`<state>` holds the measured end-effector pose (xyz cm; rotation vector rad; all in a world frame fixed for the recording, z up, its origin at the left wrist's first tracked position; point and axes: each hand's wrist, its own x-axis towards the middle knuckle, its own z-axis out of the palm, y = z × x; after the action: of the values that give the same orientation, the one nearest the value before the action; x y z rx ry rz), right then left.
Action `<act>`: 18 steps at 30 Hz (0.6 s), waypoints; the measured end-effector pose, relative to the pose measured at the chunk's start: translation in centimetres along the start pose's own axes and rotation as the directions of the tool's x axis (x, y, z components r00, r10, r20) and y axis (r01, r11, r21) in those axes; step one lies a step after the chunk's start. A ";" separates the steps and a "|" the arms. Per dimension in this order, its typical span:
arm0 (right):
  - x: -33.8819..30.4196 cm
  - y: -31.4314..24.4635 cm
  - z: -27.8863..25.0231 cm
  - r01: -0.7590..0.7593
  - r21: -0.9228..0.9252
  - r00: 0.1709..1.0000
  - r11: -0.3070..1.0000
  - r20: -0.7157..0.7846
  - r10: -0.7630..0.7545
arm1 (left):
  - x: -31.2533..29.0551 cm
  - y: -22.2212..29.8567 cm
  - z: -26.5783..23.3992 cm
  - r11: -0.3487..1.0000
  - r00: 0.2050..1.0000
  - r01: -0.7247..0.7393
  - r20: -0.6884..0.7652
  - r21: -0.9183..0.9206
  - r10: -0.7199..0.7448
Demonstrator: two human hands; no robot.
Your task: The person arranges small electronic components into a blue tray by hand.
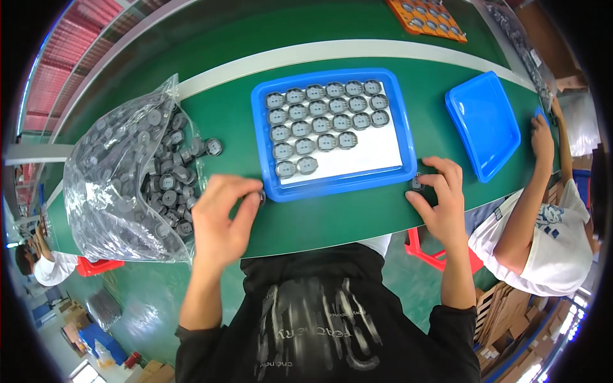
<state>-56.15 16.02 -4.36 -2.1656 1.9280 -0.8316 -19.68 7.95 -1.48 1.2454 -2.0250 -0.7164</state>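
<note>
A blue tray [405, 137] lined with a white sheet [370, 150] lies before me, with rows of small round grey plastic parts [326, 142] on it. The rows at the far side run full width; the nearer ones are shorter and begin at the left. At the tray's near left corner, my left hand [225, 220] pinches a grey part [262, 196], mostly hidden by the fingertips. My right hand [442, 201], by the near right corner, has a grey round part [417, 182] between thumb and fingers. A clear plastic bag [105, 172] spills many more grey parts [168, 182] on the left.
One loose grey part [213, 147] sits beside the bag's mouth. To the right lies another blue tray [483, 121]. An orange plate with round recesses [428, 18] is at the far side. A co-worker's hand [542, 137] reaches in at the right, near another bag [520, 45].
</note>
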 end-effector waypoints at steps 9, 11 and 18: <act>-1.2 0.5 0.2 0.085 0.084 0.996 0.993 0.020 -0.087 | -3.5 -2.8 1.8 0.973 0.986 -0.019 -0.158 0.229 0.056; -1.2 0.4 0.2 0.072 0.095 0.997 0.993 0.028 -0.075 | -3.9 -2.7 1.9 0.964 0.990 -0.055 -0.110 0.259 0.086; -0.9 1.0 -0.1 0.192 0.075 0.979 0.979 0.059 -0.197 | -4.3 -2.5 2.2 0.926 0.987 -0.086 -0.093 0.368 0.129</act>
<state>-57.13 16.72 -5.01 -2.3363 1.6518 -0.8306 -18.51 11.07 -5.73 1.3296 -2.1721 -0.2127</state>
